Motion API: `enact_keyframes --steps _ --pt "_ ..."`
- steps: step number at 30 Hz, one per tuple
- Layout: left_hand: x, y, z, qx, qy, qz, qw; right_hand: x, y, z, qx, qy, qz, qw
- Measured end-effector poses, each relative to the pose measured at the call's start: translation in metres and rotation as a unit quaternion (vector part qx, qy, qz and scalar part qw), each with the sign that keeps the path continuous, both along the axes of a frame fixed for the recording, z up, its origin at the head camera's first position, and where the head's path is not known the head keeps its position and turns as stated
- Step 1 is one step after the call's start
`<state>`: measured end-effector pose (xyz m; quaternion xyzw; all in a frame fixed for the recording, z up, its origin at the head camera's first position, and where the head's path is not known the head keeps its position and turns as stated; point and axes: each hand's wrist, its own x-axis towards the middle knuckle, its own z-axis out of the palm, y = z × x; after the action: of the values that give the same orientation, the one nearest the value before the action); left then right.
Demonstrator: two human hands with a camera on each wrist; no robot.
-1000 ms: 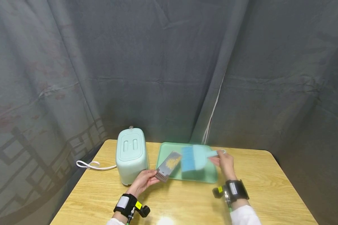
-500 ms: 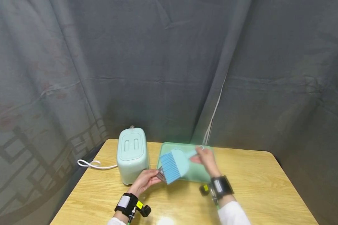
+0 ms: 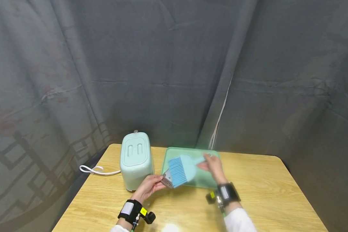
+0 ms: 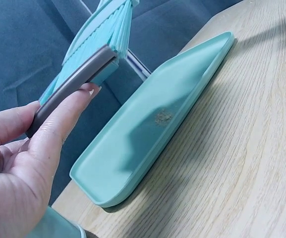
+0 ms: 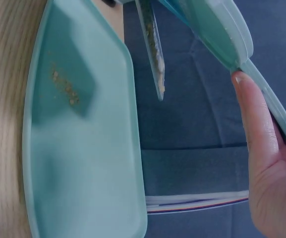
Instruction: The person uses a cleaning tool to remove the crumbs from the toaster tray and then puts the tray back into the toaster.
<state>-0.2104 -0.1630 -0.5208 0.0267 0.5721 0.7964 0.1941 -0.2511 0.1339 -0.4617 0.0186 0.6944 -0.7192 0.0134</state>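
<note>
My left hand (image 3: 149, 188) pinches a narrow grey crumb tray (image 3: 166, 181) by its slotted end, thumb on one side and fingers on the other. Crumbs lie along the crumb tray (image 5: 155, 54) in the right wrist view. A light-blue hand brush (image 3: 189, 167) is in my right hand (image 3: 215, 168), gripped by its handle. In the head view its bristles cover most of the crumb tray. Beneath both lies a mint-green tray (image 3: 197, 152) on the table, with a small pile of crumbs (image 5: 66, 88) on it.
A mint-green toaster (image 3: 135, 158) stands left of the green tray, close beside my left hand. Its white cord (image 3: 100, 171) trails past the table's left edge. Behind the wooden table (image 3: 261, 193) hangs a grey curtain (image 3: 168, 80).
The brush swung left from over the green tray onto the crumb tray, covering its crumbs, then shifted slightly back right and up. My left hand has hardly moved.
</note>
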Motion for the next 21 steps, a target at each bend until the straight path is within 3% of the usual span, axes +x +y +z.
enact_keyframes --steps 13,21 --pt "0.000 -0.002 -0.002 0.006 0.004 0.002 1.0000 0.002 0.010 -0.002 0.039 -0.026 -0.025 0.9986" --pt "0.002 -0.003 0.000 0.005 0.005 0.002 1.0000 0.000 0.018 -0.004 0.033 -0.036 -0.049 0.9976"
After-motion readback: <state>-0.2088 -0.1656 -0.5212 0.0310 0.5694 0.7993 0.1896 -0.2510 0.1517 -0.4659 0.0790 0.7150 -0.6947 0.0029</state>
